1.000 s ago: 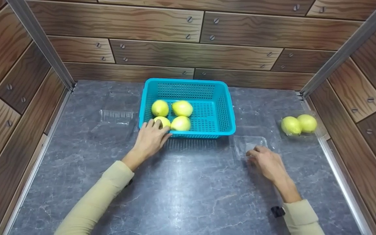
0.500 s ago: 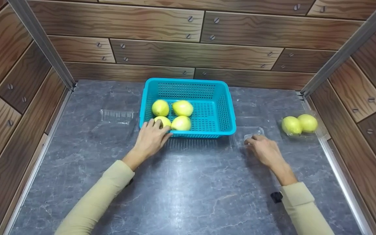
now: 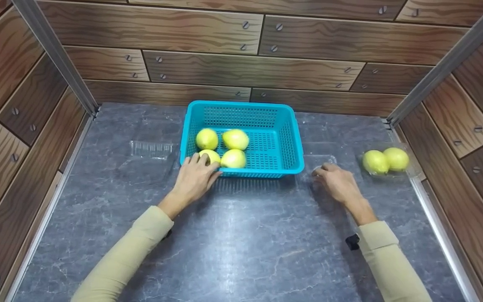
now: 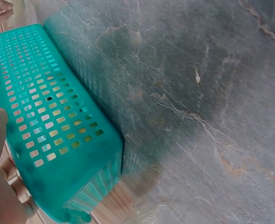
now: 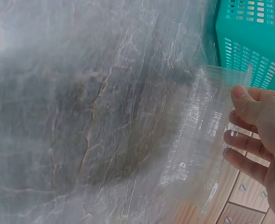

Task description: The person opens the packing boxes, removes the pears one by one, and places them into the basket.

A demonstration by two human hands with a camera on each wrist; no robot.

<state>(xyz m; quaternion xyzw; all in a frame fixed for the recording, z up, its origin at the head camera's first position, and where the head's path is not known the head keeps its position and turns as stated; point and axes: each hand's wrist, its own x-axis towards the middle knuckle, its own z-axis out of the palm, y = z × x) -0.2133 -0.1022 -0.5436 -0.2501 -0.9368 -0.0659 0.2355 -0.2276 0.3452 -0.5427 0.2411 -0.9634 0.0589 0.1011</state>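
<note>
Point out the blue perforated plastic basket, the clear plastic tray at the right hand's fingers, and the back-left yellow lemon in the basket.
Blue perforated plastic basket (image 3: 262, 171): head view, on its near rim.
Clear plastic tray (image 5: 200, 126): right wrist view, on its transparent wall.
Back-left yellow lemon (image 3: 206, 139): head view, middle of its skin.

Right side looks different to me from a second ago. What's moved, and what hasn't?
The right hand and the clear plastic container it holds moved farther from the person, alongside the blue basket. No visible new grasp or release. The left hand on the basket's rim, its four lemons and the two lemons at far right stayed put.
</note>
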